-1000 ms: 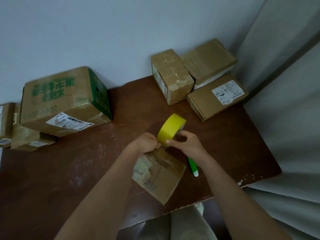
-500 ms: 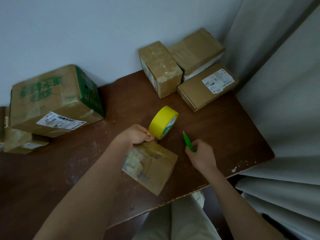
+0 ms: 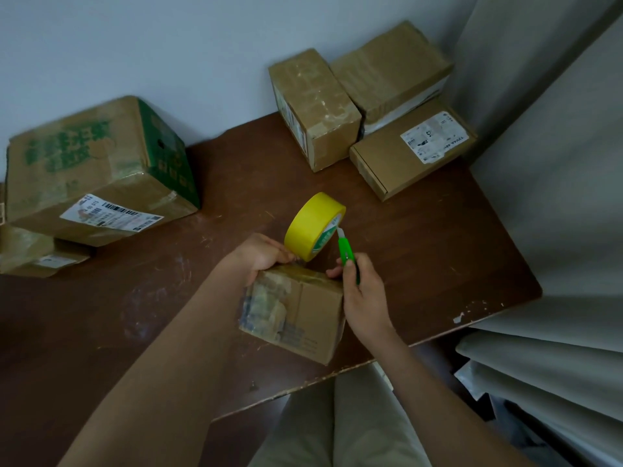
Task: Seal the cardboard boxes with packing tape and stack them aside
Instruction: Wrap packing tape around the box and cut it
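A small cardboard box (image 3: 313,315) lies near the table's front edge, its top covered in old clear tape. A yellow roll of tape (image 3: 312,225) stands on edge just behind it. My left hand (image 3: 261,256) grips the box's far left corner, fingers next to the roll. My right hand (image 3: 362,294) holds a green utility knife (image 3: 347,256), with its blade tip up against the roll's right face. Whether a strip of tape runs from roll to box is too unclear to tell.
A big box with green print (image 3: 94,173) sits on flatter boxes (image 3: 37,257) at the left. Three boxes (image 3: 377,106) cluster at the back right by the wall. The brown table (image 3: 438,251) ends at a curtain (image 3: 556,230) on the right.
My right hand let go of the roll, picked the green knife up off the table and brought its blade to the roll. The left hand stayed on the box.
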A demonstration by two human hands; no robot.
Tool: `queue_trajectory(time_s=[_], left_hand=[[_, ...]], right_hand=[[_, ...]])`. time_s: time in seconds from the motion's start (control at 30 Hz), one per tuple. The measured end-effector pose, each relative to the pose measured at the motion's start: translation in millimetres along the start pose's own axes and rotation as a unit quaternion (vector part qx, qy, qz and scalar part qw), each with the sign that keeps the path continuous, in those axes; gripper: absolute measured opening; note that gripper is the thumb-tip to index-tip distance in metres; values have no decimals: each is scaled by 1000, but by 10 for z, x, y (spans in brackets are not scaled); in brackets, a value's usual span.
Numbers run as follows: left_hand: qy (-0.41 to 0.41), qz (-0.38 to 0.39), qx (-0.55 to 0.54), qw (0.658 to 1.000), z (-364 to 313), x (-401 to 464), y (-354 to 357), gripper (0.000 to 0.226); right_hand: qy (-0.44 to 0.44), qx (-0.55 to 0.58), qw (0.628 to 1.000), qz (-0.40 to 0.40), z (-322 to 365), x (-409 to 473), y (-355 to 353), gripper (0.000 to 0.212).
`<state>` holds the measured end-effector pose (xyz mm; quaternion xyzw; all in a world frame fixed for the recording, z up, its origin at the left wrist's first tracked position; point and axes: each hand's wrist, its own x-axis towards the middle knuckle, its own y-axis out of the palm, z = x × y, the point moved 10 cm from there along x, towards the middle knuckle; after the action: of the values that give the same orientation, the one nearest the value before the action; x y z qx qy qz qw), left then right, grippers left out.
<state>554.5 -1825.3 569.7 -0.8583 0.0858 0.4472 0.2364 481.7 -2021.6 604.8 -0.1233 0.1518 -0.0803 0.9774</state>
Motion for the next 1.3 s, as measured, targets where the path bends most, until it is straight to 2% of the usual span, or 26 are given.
queue_trajectory(time_s=[0.13,0.27,0.37,0.43,0.53,0.57,0.7,0.8,0.9,1.1,1.3], left_hand=[[-12,-9,-3,1000,17,0,63,4],[-34,23,19,999,57,13,108,27],[-28,39,32,998,57,18,106,35],[-14,45,31,998,42,4,105,39],[25,59,30,997,-9,13,121,70],[45,59,39,996,-75,-11,122,74],[105,103,75,986,-289,-61,248,66],[105,140,73,982,-347,-140,295,35],[120,145,77,979,-412,-178,305,21],[140,141,88,976,-443,-171,323,19],[148,136,102,974,-449,-133,325,31]], right_hand=[[35,-6,999,32,-144,-19,-3,17],[51,-38,994,90,-135,50,40,18],[57,-60,988,127,-89,104,44,17],[44,-60,990,119,-35,104,-2,16],[27,-89,992,83,8,55,-114,15],[17,-107,991,79,23,37,-130,15],[1,-118,990,71,28,-28,-190,13],[-11,-120,990,69,53,-45,-233,14],[-64,-152,982,89,165,-61,-185,15],[-138,-305,932,138,312,-13,62,11],[-126,-364,906,173,341,78,225,22]])
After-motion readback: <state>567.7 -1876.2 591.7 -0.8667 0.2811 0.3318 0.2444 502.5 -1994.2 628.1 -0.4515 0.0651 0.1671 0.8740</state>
